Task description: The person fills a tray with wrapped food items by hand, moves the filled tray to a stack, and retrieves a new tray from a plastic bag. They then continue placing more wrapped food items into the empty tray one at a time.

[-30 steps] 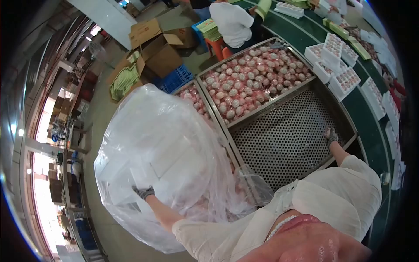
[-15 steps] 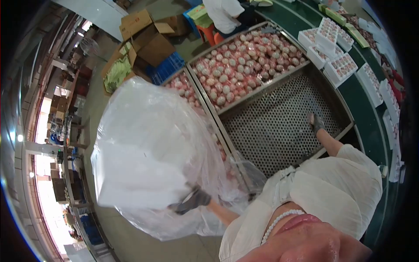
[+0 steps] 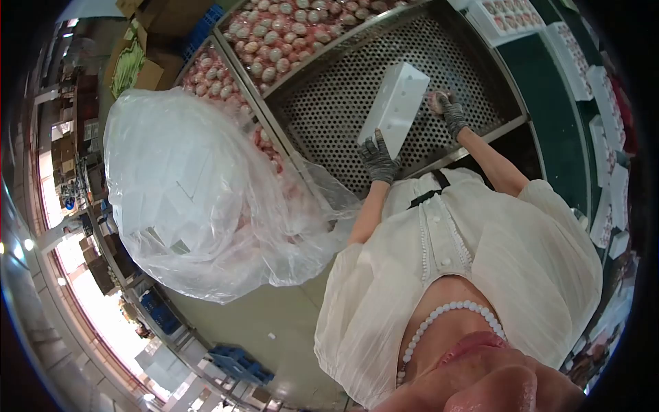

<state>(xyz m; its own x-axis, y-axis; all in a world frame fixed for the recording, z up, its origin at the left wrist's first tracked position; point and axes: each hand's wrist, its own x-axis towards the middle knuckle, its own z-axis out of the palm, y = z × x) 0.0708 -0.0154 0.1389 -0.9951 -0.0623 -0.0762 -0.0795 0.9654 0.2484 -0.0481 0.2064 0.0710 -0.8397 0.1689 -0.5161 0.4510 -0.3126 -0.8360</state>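
Observation:
My left hand [image 3: 379, 161], in a grey glove, grips the near end of a white foam box [image 3: 397, 106]. The box is tilted over a metal tray with a perforated bottom [image 3: 322, 123]. To the right of the box, my gloved right hand [image 3: 452, 115] is closed around a small, round, pinkish-white thing [image 3: 436, 103], which looks like one of the wrapped eggs. Many such wrapped eggs [image 3: 281, 41], pale in reddish clear film, fill the bin beyond the tray. My fingers partly cover the held egg.
At left, a large clear plastic bag [image 3: 185, 192] of white foam boxes rests against a narrow bin of wrapped eggs [image 3: 213, 75]. A green conveyor [image 3: 532, 75] runs along the right, bearing filled foam boxes [image 3: 508, 17]. Cartons [image 3: 154, 72] stand at the far left.
My left hand has moved from the plastic bag to the tray, bringing a white foam box. A wrapped egg now shows in my right hand. The view has shifted.

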